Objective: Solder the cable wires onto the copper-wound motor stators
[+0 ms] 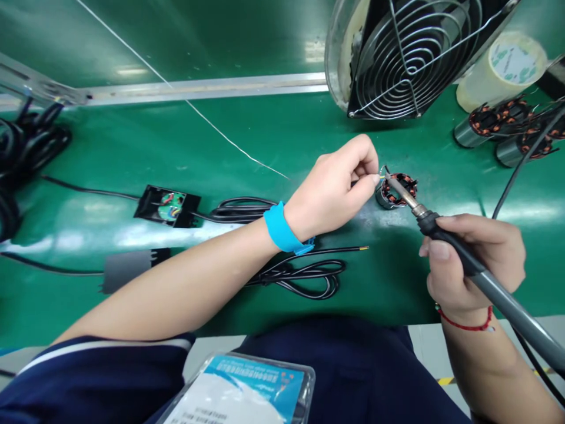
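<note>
Left hand: thumb and forefinger of the left hand (338, 185) are pinched together on the thin wires (382, 176), beside the copper-wound ring; a blue wristband (280, 228) is on the wrist.
Right hand: the fingers and thumb of the right hand (479, 259) are wrapped around the soldering iron (461, 250); a red bracelet (468, 325) circles the wrist.
Iron tip: pointing up and left, over the ring at the wire ends; whether it touches them is hard to tell.
Copper-wound ring: the ring (389, 204) sits on the green surface (282, 126), between the two hands.
Fan: a black fan (412, 68) with a wire guard stands behind the ring.
Far right: a roll of tape (503, 70), with more wound rings (470, 131) in front of it.
Left side: an open black box (165, 206) with a circuit board inside, a grey box (126, 271) partly behind the forearm, and a heap of black cables (33, 147).
Near the left forearm: a looped cable (309, 272) with bared ends.
</note>
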The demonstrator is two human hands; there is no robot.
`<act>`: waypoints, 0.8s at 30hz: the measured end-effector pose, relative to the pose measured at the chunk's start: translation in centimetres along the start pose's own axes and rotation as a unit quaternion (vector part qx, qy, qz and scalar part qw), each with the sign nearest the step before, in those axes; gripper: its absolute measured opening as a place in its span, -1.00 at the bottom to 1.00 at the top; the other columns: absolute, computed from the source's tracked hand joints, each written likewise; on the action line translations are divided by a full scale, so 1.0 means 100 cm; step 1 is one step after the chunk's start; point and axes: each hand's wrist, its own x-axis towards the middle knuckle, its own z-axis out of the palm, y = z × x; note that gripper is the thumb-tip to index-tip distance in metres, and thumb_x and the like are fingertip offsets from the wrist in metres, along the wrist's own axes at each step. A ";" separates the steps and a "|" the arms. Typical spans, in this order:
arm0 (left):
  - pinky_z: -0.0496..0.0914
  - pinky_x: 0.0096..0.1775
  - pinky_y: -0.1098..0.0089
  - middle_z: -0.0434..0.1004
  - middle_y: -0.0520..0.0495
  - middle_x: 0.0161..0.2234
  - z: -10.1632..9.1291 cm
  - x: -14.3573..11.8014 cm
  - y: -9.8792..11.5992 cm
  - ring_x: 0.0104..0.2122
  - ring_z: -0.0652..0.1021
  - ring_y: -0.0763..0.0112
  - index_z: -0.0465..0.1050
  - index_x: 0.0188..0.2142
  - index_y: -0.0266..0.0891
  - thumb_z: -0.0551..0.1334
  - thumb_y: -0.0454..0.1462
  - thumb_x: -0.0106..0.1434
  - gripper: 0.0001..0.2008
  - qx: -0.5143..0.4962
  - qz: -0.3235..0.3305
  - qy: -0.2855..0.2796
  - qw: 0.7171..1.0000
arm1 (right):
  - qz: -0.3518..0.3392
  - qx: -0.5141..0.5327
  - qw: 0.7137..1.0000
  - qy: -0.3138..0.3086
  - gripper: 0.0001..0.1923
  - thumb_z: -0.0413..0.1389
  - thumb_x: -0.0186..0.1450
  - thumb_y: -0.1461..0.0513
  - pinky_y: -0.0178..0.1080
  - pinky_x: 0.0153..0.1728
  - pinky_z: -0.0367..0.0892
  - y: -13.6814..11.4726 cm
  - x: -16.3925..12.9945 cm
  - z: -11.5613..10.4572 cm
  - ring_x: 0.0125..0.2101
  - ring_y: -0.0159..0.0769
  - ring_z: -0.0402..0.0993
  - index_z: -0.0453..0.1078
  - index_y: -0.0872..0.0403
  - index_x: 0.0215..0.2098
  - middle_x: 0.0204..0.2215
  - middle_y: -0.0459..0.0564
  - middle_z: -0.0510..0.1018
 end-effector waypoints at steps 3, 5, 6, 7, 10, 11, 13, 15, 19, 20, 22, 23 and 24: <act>0.33 -0.46 0.40 0.34 0.06 -0.50 0.000 0.000 0.000 -0.54 0.35 0.52 0.22 -0.43 -0.18 0.15 -0.44 0.21 -0.84 0.005 0.001 0.001 1.000 | 0.015 -0.017 1.000 -0.005 -0.73 0.29 0.20 0.19 -0.32 -0.55 0.40 0.000 -0.001 -0.001 -0.54 -0.42 0.55 0.55 0.04 -0.13 -0.43 -0.12 0.64; 0.33 -0.46 0.40 0.34 0.06 -0.51 0.000 0.000 0.000 -0.54 0.35 0.52 0.22 -0.43 -0.18 0.15 -0.44 0.21 -0.84 0.008 0.005 0.003 1.000 | 0.023 -0.012 1.000 0.004 -0.73 0.29 0.18 0.19 -0.32 -0.57 0.39 0.001 -0.002 0.000 -0.55 -0.43 0.55 0.56 0.03 -0.13 -0.40 -0.12 0.65; 0.33 -0.46 0.39 0.34 0.06 -0.51 0.000 0.000 -0.001 -0.54 0.35 0.52 0.22 -0.43 -0.18 0.15 -0.44 0.21 -0.84 0.010 0.007 0.004 1.000 | 0.026 -0.008 1.000 0.012 -0.72 0.30 0.17 0.19 -0.32 -0.57 0.39 0.001 -0.003 0.000 -0.55 -0.42 0.55 0.56 0.02 -0.13 -0.39 -0.12 0.65; 0.33 -0.46 0.39 0.33 0.06 -0.51 0.001 0.000 -0.001 -0.54 0.35 0.51 0.22 -0.43 -0.18 0.15 -0.44 0.21 -0.84 0.012 0.008 0.005 1.000 | 0.027 -0.005 0.999 0.022 -0.72 0.30 0.17 0.19 -0.31 -0.59 0.38 0.002 -0.004 0.000 -0.56 -0.42 0.54 0.56 0.01 -0.13 -0.39 -0.12 0.65; 0.33 -0.46 0.39 0.34 0.06 -0.51 0.001 0.000 -0.001 -0.53 0.36 0.51 0.22 -0.44 -0.18 0.15 -0.43 0.22 -0.83 0.015 0.009 0.005 1.000 | 0.027 0.000 0.999 0.046 -0.72 0.31 0.16 0.18 -0.30 -0.60 0.37 0.003 -0.005 0.002 -0.57 -0.42 0.53 0.58 -0.01 -0.14 -0.39 -0.12 0.65; 0.33 -0.45 0.39 0.34 0.06 -0.51 0.001 -0.001 -0.001 -0.53 0.37 0.51 0.22 -0.44 -0.18 0.15 -0.43 0.22 -0.83 0.015 0.008 0.005 1.000 | 0.030 -0.002 0.999 0.044 -0.72 0.31 0.16 0.18 -0.29 -0.60 0.37 0.003 -0.005 0.002 -0.56 -0.41 0.53 0.58 -0.02 -0.14 -0.39 -0.12 0.65; 0.34 -0.44 0.39 0.33 0.06 -0.51 0.001 -0.001 0.000 -0.52 0.37 0.51 0.22 -0.44 -0.18 0.15 -0.43 0.22 -0.83 0.011 0.004 0.006 1.000 | 0.042 -0.004 0.999 0.032 -0.72 0.31 0.16 0.18 -0.28 -0.60 0.38 0.002 -0.005 0.002 -0.56 -0.39 0.54 0.58 -0.02 -0.14 -0.38 -0.11 0.65; 0.33 -0.44 0.39 0.33 0.06 -0.51 0.001 -0.001 0.000 -0.52 0.37 0.51 0.21 -0.44 -0.18 0.15 -0.41 0.23 -0.84 0.007 0.000 0.006 1.000 | 0.053 -0.007 0.998 0.025 -0.73 0.30 0.17 0.17 -0.25 -0.59 0.39 0.001 -0.005 0.002 -0.55 -0.37 0.54 0.57 -0.02 -0.14 -0.37 -0.11 0.65; 0.33 -0.44 0.38 0.33 0.05 -0.51 0.001 -0.001 0.000 -0.50 0.40 0.48 0.22 -0.43 -0.18 0.15 -0.38 0.25 -0.85 -0.002 -0.012 0.005 1.000 | 0.054 -0.019 0.998 0.030 -0.73 0.29 0.19 0.15 -0.21 -0.56 0.42 -0.003 -0.004 0.000 -0.54 -0.33 0.54 0.56 -0.03 -0.13 -0.39 -0.11 0.64; 0.34 -0.43 0.37 0.33 0.05 -0.51 0.001 0.000 0.000 -0.49 0.41 0.47 0.22 -0.43 -0.18 0.15 -0.38 0.25 -0.84 -0.004 -0.016 0.004 1.000 | 0.057 -0.026 0.998 0.026 -0.72 0.30 0.18 0.16 -0.20 -0.54 0.44 -0.005 -0.004 -0.001 -0.52 -0.31 0.55 0.55 -0.03 -0.12 -0.39 -0.10 0.63; 0.34 -0.43 0.36 0.34 0.05 -0.51 0.001 0.000 0.001 -0.49 0.41 0.46 0.22 -0.44 -0.17 0.16 -0.37 0.25 -0.84 -0.008 -0.023 0.004 1.000 | 0.065 -0.037 0.997 0.013 -0.72 0.30 0.17 0.19 -0.18 -0.52 0.45 -0.007 -0.003 -0.002 -0.51 -0.28 0.57 0.55 -0.01 -0.12 -0.39 -0.09 0.63; 0.35 -0.42 0.35 0.34 0.04 -0.51 0.001 0.000 0.001 -0.49 0.41 0.46 0.21 -0.44 -0.17 0.16 -0.37 0.25 -0.83 -0.009 -0.027 0.003 1.000 | 0.067 -0.037 0.997 0.008 -0.72 0.30 0.17 0.20 -0.18 -0.53 0.45 -0.007 -0.002 -0.002 -0.51 -0.27 0.56 0.54 -0.01 -0.13 -0.38 -0.08 0.63; 0.35 -0.42 0.35 0.34 0.04 -0.50 0.001 0.000 0.001 -0.48 0.42 0.45 0.21 -0.44 -0.17 0.17 -0.36 0.25 -0.83 -0.011 -0.030 0.002 0.999 | 0.066 -0.033 0.997 0.006 -0.73 0.30 0.18 0.20 -0.18 -0.55 0.44 -0.007 -0.002 -0.001 -0.52 -0.28 0.55 0.54 -0.02 -0.13 -0.37 -0.07 0.63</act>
